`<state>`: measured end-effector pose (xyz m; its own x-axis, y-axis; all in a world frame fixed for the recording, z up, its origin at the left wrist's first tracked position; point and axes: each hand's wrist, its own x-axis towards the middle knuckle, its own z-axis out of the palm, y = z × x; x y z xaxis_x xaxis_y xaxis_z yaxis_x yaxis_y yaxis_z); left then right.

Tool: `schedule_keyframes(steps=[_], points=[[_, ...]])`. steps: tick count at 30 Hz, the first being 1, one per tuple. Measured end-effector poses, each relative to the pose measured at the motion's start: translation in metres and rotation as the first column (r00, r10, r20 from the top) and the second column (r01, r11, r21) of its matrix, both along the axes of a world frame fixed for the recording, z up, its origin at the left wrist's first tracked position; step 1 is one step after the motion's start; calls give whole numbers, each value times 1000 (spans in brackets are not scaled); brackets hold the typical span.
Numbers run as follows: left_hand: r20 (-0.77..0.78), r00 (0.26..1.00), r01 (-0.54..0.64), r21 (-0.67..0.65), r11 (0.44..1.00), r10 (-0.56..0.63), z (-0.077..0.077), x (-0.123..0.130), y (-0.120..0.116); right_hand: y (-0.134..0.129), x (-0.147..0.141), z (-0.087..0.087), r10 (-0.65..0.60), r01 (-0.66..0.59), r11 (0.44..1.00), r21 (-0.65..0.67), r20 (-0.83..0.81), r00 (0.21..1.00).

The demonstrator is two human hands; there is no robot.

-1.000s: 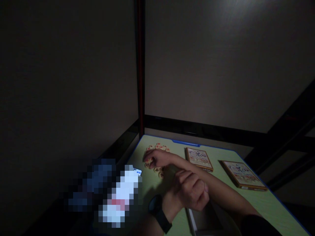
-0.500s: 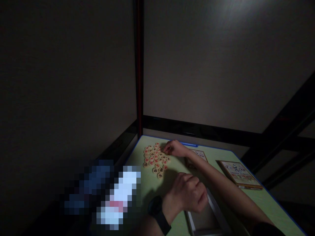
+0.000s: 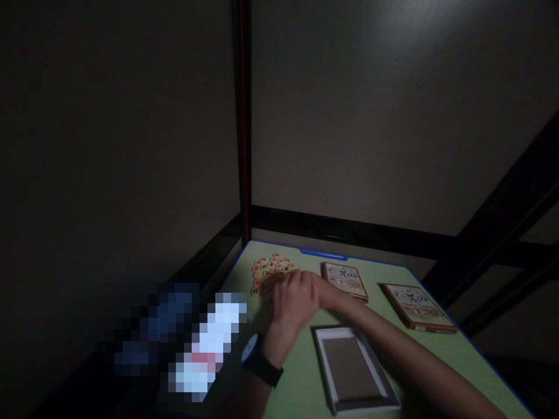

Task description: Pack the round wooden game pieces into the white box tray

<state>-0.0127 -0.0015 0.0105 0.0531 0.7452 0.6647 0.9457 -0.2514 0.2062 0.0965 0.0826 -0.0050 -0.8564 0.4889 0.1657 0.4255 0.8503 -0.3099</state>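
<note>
In the head view, my left hand (image 3: 292,305), with a dark wristwatch (image 3: 262,359) on its wrist, is over the near right part of a group of round xiangqi pieces (image 3: 261,269). Motion smears its fingers, so their grip does not show. Reaching in from the right, my right hand (image 3: 309,283) meets the left one at the edge of the pieces; its fingers are mostly hidden behind it. The pieces are pale discs with red or black characters, lying close together. Some are covered by my hands.
An open shallow box (image 3: 353,372) with white inner walls lies below my right forearm. Two flat printed boxes, one near the back (image 3: 345,280) and one at the right (image 3: 419,307), lie on the green blue-edged table (image 3: 441,361). Walls rise behind and left.
My left hand has moved from above the open box, up and left to the pieces. My right hand has come slightly nearer, and the two hands now overlap. The box is more exposed.
</note>
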Motion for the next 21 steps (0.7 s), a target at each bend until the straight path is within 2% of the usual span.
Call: schedule_keyframes(steps=[1,3,5,7,13,21], points=[[-12,992,-122,-138,983,122,6,-13,5,-2,3,0,-1,1,1000,-3,-23,1000],[-73,970,-242,-331,912,231,15,-39,17,-6,8,1,29,-30,999,-14,-70,997],[-136,952,-304,-487,819,273,19,-61,29,-9,13,3,53,-57,998,-34,-112,992],[-186,957,-290,-595,750,223,18,-76,40,-11,18,5,31,-37,998,-43,-139,990],[-221,962,-270,-656,704,163,13,-89,59,-9,29,10,-105,105,994,-7,-181,978],[-185,975,-216,-671,709,121,12,-94,64,-1,37,13,-125,126,992,-8,-198,972]])
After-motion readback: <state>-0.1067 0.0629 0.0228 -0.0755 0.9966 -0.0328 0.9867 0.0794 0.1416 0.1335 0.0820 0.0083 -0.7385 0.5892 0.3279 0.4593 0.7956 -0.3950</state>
